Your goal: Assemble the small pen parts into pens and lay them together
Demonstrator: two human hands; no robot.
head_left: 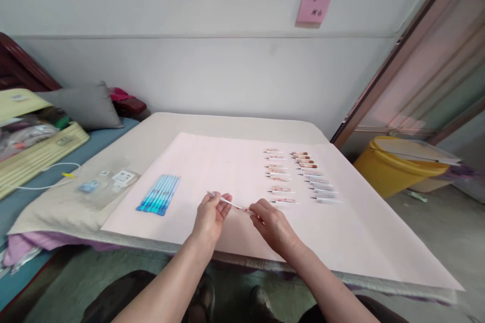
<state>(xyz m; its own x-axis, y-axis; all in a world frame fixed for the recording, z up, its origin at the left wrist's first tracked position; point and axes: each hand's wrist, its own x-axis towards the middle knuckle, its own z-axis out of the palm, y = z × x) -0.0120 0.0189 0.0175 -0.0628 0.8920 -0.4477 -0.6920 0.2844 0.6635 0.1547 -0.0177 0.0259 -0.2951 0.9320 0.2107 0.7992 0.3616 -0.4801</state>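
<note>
Both of my hands hold one thin white pen (232,204) just above the pale pink paper sheet (212,161). My left hand (210,217) pinches its left end, fingers closed round it. At the other end, which has a reddish pattern, my right hand (272,224) grips with its fingers curled. A bundle of blue pens (159,194) lies side by side on the sheet to the left of my hands. To the right, several pen parts (280,177) and caps (316,179) lie in two columns.
The sheet covers a beige table (159,126) against a grey wall. Small clear packets (102,181) lie at the table's left. A grey cushion (81,106) and a cluttered box (34,141) sit further left. A yellow bin (386,169) stands at right. A pink note (315,2) hangs on the wall.
</note>
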